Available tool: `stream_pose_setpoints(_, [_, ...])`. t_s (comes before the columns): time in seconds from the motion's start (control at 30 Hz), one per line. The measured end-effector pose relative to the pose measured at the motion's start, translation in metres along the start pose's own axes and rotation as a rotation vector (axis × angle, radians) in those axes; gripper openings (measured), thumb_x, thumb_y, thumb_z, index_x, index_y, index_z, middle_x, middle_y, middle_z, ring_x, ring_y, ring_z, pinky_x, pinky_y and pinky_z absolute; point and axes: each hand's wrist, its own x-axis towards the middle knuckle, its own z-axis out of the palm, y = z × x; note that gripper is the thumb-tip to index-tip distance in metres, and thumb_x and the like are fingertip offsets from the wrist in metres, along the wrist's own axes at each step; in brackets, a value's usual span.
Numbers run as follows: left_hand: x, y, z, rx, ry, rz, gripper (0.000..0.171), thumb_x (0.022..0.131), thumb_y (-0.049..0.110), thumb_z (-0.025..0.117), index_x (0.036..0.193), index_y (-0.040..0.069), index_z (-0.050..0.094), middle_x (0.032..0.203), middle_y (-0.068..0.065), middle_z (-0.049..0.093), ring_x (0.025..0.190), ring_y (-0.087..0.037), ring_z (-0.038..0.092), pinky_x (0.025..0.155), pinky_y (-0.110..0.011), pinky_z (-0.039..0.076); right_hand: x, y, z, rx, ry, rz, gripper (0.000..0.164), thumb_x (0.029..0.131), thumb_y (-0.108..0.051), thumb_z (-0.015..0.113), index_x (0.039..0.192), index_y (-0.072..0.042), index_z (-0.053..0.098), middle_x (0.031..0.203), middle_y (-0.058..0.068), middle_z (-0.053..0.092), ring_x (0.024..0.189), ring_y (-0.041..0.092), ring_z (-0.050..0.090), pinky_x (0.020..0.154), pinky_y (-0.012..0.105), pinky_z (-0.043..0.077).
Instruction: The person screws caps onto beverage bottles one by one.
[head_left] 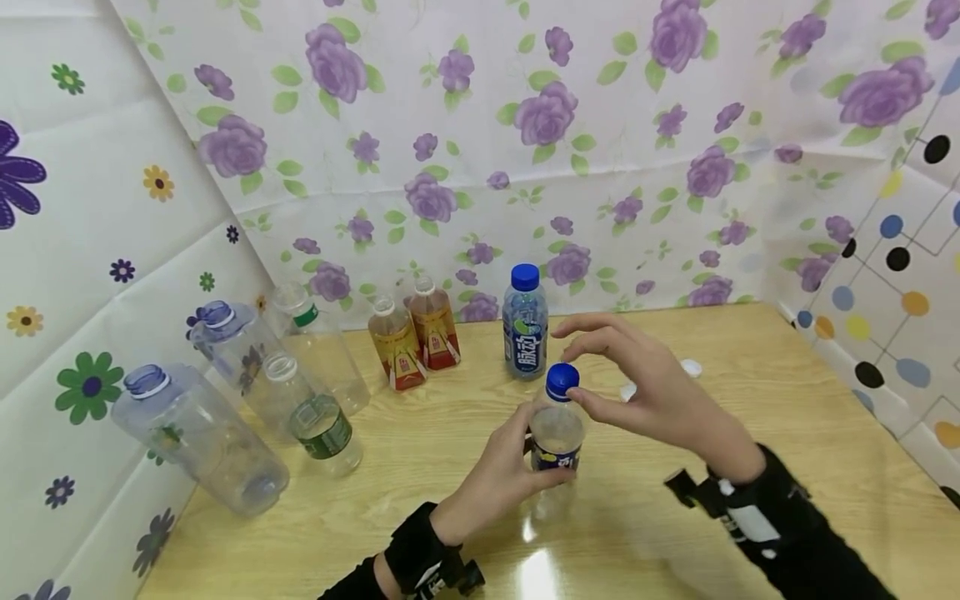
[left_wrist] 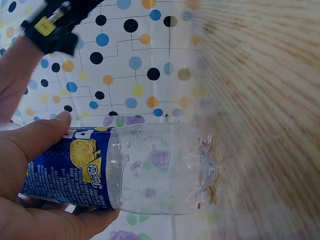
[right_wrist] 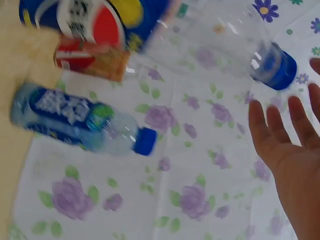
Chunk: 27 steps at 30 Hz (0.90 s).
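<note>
My left hand (head_left: 498, 467) grips a clear plastic soda bottle (head_left: 558, 427) around its blue label. In the left wrist view the label (left_wrist: 85, 170) shows lemon slices, and the bare lower part (left_wrist: 150, 170) has droplets inside, its base close to the wooden tabletop. A blue cap (head_left: 562, 381) sits on the bottle's neck. Around this cap my right hand (head_left: 645, 387) is spread, the thumb right at its side and the fingers raised above it. From the right wrist, the fingers (right_wrist: 260, 122) look loosely extended, with a gap to the cap (right_wrist: 281, 70).
Behind the held bottle stands a blue-labelled bottle (head_left: 525, 329) with a blue cap. Two red-and-yellow-labelled bottles (head_left: 397, 350) are left of it. Several clear bottles, including a green-labelled one (head_left: 322, 429), stand at the left. A white cap (head_left: 691, 367) lies beyond the right hand.
</note>
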Motion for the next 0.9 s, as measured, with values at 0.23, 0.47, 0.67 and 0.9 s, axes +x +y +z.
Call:
stream_pose_setpoints(0.23, [0.001,-0.001,-0.001,-0.008,-0.016,-0.003,0.081,0.084,0.013,0.085,0.150,0.017,0.037,0.142,-0.004,0.052,0.131,-0.023,0.052,0.107,-0.035,0.051,0.030,-0.005,-0.036,-0.166,-0.377,-0.143,0.040,0.098,-0.016,0.071,0.136,-0.017,0.060,0.142,0.006,0.055,0.131,0.023,0.052,0.103,0.035,0.051])
stream_pose_setpoints(0.47, [-0.001,-0.001,-0.002,-0.029,-0.024,-0.012,0.083,0.086,0.015,0.084,0.152,0.016,0.035,0.144,-0.004,0.051,0.133,-0.023,0.052,0.108,-0.035,0.050,0.046,-0.005,-0.049,-0.171,-0.610,-0.152,0.042,0.096,-0.007,0.072,0.136,-0.017,0.063,0.138,0.004,0.060,0.126,0.022,0.058,0.094,0.036,0.058])
stream_pose_setpoints(0.67, [0.000,0.002,-0.001,-0.012,-0.017,-0.015,0.081,0.085,0.014,0.085,0.150,0.017,0.037,0.142,-0.002,0.052,0.131,-0.021,0.052,0.107,-0.033,0.050,0.054,-0.005,-0.046,-0.177,-0.666,-0.121,0.032,0.095,-0.009,0.072,0.127,-0.014,0.070,0.128,0.000,0.066,0.118,0.018,0.063,0.093,0.029,0.058])
stream_pose_setpoints(0.9, [0.000,0.000,-0.001,-0.002,-0.012,-0.021,0.079,0.085,0.016,0.085,0.149,0.016,0.038,0.142,-0.004,0.052,0.131,-0.023,0.052,0.106,-0.035,0.051,0.060,-0.016,-0.042,-0.251,-0.664,-0.055,0.028,0.094,-0.012,0.074,0.122,-0.014,0.072,0.117,-0.001,0.069,0.106,0.015,0.066,0.086,0.025,0.059])
